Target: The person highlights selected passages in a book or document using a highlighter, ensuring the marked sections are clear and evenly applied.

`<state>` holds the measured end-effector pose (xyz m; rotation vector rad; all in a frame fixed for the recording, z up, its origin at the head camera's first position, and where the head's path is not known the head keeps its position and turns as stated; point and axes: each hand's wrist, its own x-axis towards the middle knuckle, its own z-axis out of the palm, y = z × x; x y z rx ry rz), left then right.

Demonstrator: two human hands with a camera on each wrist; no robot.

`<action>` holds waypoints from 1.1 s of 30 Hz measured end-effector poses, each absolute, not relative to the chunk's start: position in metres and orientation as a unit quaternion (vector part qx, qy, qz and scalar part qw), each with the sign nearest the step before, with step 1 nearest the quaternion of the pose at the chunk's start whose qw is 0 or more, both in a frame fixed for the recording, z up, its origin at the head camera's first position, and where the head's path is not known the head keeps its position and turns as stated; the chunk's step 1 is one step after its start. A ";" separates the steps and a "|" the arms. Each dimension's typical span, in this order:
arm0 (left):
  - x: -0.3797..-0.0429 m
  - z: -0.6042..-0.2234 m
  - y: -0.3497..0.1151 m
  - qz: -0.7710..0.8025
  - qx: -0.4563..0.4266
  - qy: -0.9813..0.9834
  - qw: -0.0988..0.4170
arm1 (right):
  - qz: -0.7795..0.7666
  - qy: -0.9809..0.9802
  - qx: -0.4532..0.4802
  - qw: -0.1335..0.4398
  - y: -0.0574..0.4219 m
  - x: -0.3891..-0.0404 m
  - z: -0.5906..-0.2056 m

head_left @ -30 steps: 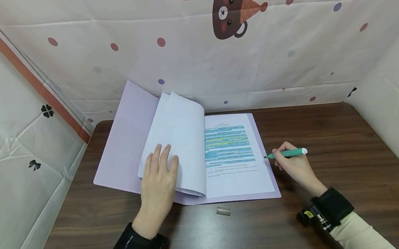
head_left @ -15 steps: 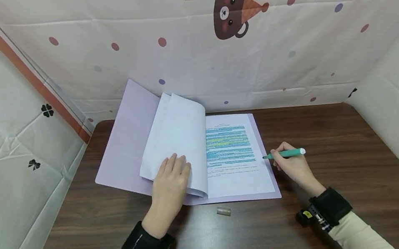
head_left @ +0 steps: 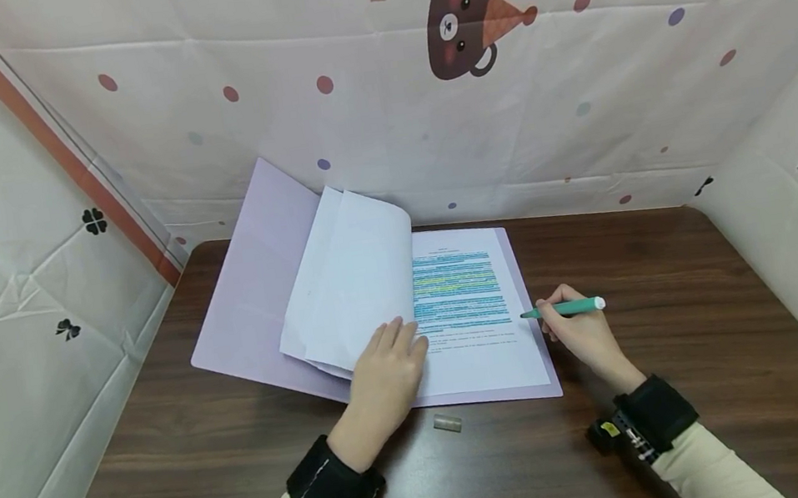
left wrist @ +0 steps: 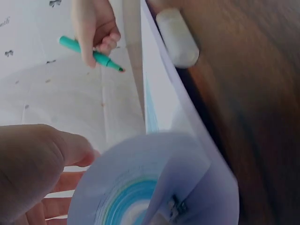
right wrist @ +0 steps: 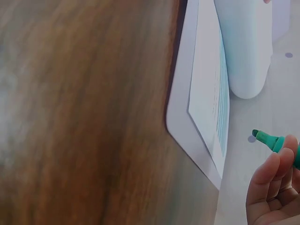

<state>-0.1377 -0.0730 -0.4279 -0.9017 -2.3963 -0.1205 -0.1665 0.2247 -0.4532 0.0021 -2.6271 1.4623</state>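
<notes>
My left hand (head_left: 384,377) rests with extended fingers on the curled-over white pages (head_left: 349,272) of an open lilac folder (head_left: 255,302). In the left wrist view, the pages (left wrist: 126,164) bend into a roll beside my thumb. On the right lies a printed sheet (head_left: 486,368), its lines mostly highlighted blue, a few yellow. My right hand (head_left: 586,335) grips an uncapped green marker (head_left: 576,306) by its barrel, dark tip pointing left, near the sheet's right edge. In the right wrist view, the marker tip (right wrist: 255,133) appears apart from the paper.
A small grey cylinder-like piece (head_left: 447,423) lies on the dark wooden table (head_left: 505,479), just in front of the folder. A white patterned cloth (head_left: 563,118) hangs behind the table and along both sides.
My left hand has slid rightward across the turned pages to their fold by the printed sheet. My right hand has shifted slightly left with the marker.
</notes>
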 end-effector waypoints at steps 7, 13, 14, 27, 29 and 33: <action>-0.135 -0.438 -0.055 -0.036 -0.362 -0.892 0.267 | 0.478 -0.876 -0.002 0.067 0.222 -0.169 -0.457; -0.132 -0.446 -0.044 -0.012 -0.385 -0.893 0.234 | 0.479 -0.875 0.000 0.063 0.218 -0.170 -0.456; -0.131 -0.447 -0.044 -0.006 -0.387 -0.894 0.227 | 0.481 -0.875 0.001 0.063 0.218 -0.170 -0.456; -0.131 -0.456 -0.053 0.025 -0.373 -0.904 0.210 | 0.487 -0.871 0.005 0.067 0.209 -0.171 -0.454; -0.132 -0.456 -0.055 0.024 -0.371 -0.905 0.207 | 0.490 -0.869 0.005 0.066 0.208 -0.171 -0.453; -0.132 -0.459 -0.061 0.022 -0.367 -0.907 0.208 | 0.487 -0.870 0.014 0.069 0.207 -0.171 -0.454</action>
